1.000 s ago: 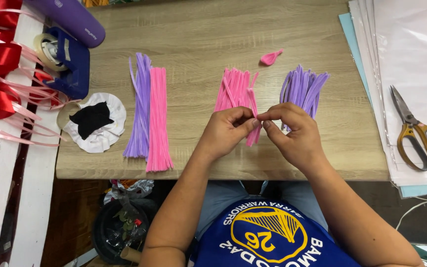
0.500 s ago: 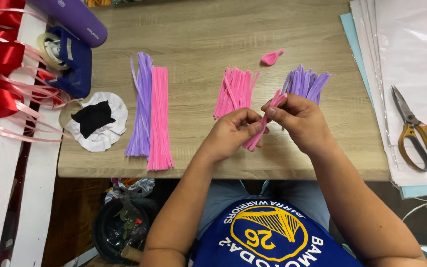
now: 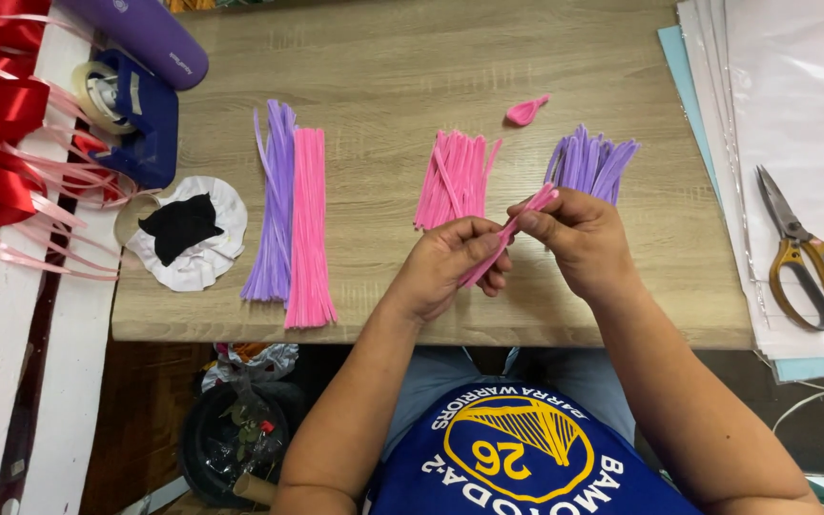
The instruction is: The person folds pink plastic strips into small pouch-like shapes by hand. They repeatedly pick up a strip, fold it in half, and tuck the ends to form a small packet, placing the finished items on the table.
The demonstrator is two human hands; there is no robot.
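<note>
Now your left hand point(image 3: 450, 267) and right hand point(image 3: 579, 238) both pinch the pink pipe cleaner point(image 3: 507, 236), which has tilted up from before, so you twist it further.

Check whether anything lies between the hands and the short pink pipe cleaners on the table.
Nothing visible does. Both hands, left hand and right hand, hold a pink pipe cleaner piece just in front of the short pink bundle; only bare table lies between them.
</note>
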